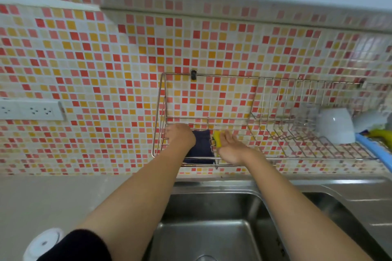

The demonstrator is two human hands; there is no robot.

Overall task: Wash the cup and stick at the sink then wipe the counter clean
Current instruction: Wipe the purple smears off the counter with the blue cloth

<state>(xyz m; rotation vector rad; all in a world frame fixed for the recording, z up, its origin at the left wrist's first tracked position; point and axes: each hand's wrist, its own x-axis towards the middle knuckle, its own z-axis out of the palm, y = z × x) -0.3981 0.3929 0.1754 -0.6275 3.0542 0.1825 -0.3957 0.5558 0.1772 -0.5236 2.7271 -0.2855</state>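
Note:
Both my arms reach up to a wire rack (161, 99) fixed to the tiled wall above the sink (212, 229). My left hand (180, 135) curls over the top edge of a dark blue cloth (201, 146) that hangs on the rack's front. Beside it, my right hand (231, 148) is open, palm up, its fingers touching a yellow sponge (217, 137) in the rack. A white cup (336, 125) lies upside down at the rack's right end. No stick is in view.
A grey counter (63, 201) runs left of the sink, with a round white lid (43, 243) at its near edge. A power socket strip (29, 110) sits on the wall at left. Blue and yellow items (373, 140) lie at the far right.

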